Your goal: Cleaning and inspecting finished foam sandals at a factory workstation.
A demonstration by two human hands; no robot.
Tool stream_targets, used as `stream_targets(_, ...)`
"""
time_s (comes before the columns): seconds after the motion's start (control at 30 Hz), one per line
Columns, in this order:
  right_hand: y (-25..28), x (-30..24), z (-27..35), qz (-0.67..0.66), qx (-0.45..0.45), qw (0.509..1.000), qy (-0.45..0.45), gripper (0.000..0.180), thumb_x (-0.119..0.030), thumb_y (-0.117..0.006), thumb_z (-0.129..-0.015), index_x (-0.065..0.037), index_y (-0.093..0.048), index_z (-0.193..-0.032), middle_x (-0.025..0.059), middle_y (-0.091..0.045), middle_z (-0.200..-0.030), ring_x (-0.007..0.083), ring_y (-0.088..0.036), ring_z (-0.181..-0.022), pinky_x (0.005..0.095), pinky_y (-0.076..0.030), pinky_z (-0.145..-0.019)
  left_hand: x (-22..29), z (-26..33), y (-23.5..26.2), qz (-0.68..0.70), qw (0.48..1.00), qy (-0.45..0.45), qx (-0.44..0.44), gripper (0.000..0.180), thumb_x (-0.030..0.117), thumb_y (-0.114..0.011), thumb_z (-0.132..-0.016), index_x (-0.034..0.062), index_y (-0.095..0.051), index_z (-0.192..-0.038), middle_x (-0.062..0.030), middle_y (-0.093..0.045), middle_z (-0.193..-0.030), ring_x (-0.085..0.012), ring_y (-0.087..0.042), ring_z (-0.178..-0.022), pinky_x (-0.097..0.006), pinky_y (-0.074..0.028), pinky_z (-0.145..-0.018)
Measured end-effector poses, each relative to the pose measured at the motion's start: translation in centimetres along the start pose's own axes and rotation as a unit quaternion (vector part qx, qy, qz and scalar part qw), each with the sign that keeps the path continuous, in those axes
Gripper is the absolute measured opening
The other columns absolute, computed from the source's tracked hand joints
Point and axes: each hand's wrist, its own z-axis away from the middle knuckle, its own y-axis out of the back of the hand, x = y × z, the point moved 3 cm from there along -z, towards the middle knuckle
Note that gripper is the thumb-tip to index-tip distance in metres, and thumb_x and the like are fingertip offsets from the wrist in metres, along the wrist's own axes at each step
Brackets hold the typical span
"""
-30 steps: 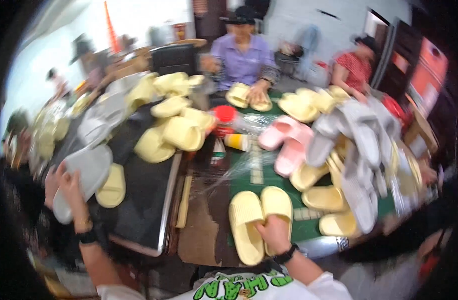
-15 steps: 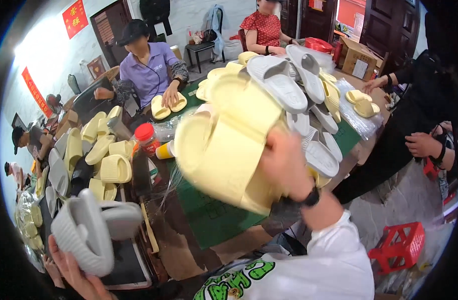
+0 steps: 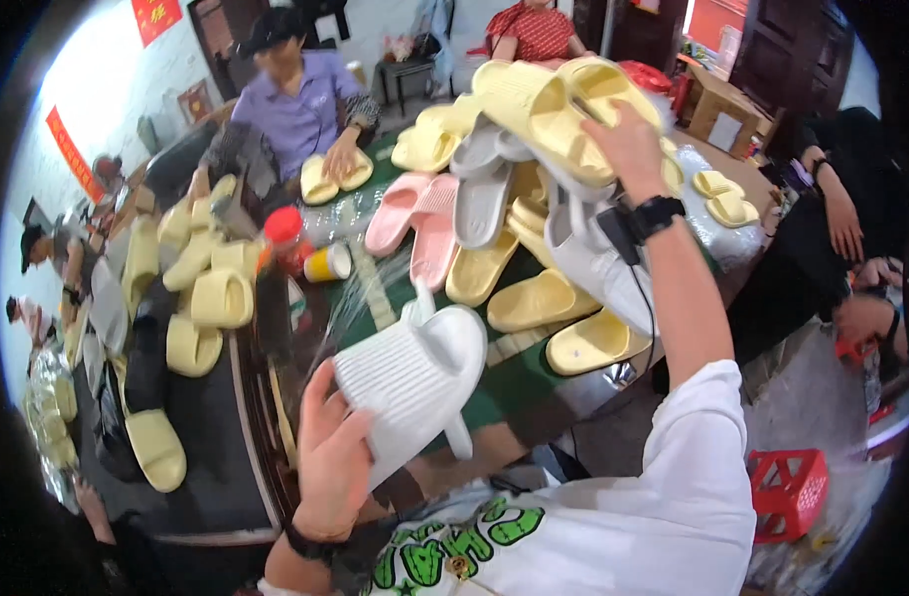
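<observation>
My left hand [image 3: 335,447] is closed on the side of a pair of light grey slippers [image 3: 410,372], held up over the near edge of the table. Their ribbed strap faces me; part of the second slipper is hidden. Reaching far to the right, my right hand [image 3: 628,149] grips a pair of pale yellow slippers [image 3: 544,104] at the top of the pile; its fingertips are partly hidden. Below them lie grey slippers [image 3: 484,204], a pink pair [image 3: 419,219] and loose yellow slippers [image 3: 539,298] on the green mat.
A red-lidded jar [image 3: 285,238] and a yellow cup [image 3: 327,263] stand left of the pile. Yellow slippers [image 3: 221,298] lie on the dark belt at left. Co-workers sit across the table and stand at right. A red stool [image 3: 790,495] is on the floor.
My right hand has carried the yellow slippers away from me onto the pile. My left hand has brought the grey slippers rightward from the belt to the table's near edge.
</observation>
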Motion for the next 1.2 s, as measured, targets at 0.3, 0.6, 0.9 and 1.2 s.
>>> stream_targets(0.3,1.3,-2.1,21.6,-0.219,-0.281,0.934,0.006,0.057,-0.036,-0.080,-0.076,0.000,-0.061,-0.117,-0.0013,-0.042,-0.054,0.0072,-0.040,-0.050,0.0273,-0.032,-0.047,-6.5,-2.2,2.9,-0.289,0.953,0.059,-0.068,0.069,0.000,-0.065,-0.084,0.0035,-0.032,-0.145,-0.0134,-0.058,-0.118,-0.0131,-0.061,-0.090,-0.025,-0.051,-0.072)
stream_targets(0.6,0.2,0.6,32.5,-0.297,-0.262,0.904,-0.163,0.055,-0.017,-0.075,-0.080,0.000,-0.052,-0.126,0.0013,-0.045,-0.052,0.0084,-0.042,-0.048,0.0260,-0.036,-0.047,-12.3,-7.2,6.8,-0.492,0.870,0.024,-0.014,0.069,0.025,-0.075,-0.080,-0.0022,-0.044,-0.135,-0.0196,-0.057,-0.117,-0.0235,-0.061,-0.092,-0.035,-0.052,-0.078)
stream_targets(0.9,3.0,-5.9,35.5,-0.103,-0.393,0.907,-0.113,0.096,-0.047,-0.074,-0.074,0.001,-0.027,-0.143,0.0101,-0.067,-0.070,0.0357,-0.066,-0.064,0.0472,-0.051,-0.061,-16.0,-11.2,3.8,-0.508,0.855,-0.035,-0.100,0.085,0.015,-0.069,-0.076,-0.0042,-0.021,-0.144,-0.0324,-0.060,-0.107,-0.0460,-0.060,-0.100,-0.048,-0.049,-0.088)
stream_targets(1.2,2.2,-6.2,34.0,-0.145,-0.207,0.949,0.191,0.052,-0.009,-0.069,-0.068,-0.008,-0.063,-0.120,0.0071,-0.057,-0.061,0.0267,-0.058,-0.053,0.0374,-0.048,-0.051,-6.5,-3.7,7.6,-0.493,0.863,-0.114,-0.003,0.065,0.010,-0.062,-0.077,-0.0011,-0.038,-0.137,-0.0263,-0.060,-0.102,-0.0405,-0.060,-0.095,-0.044,-0.049,-0.083)
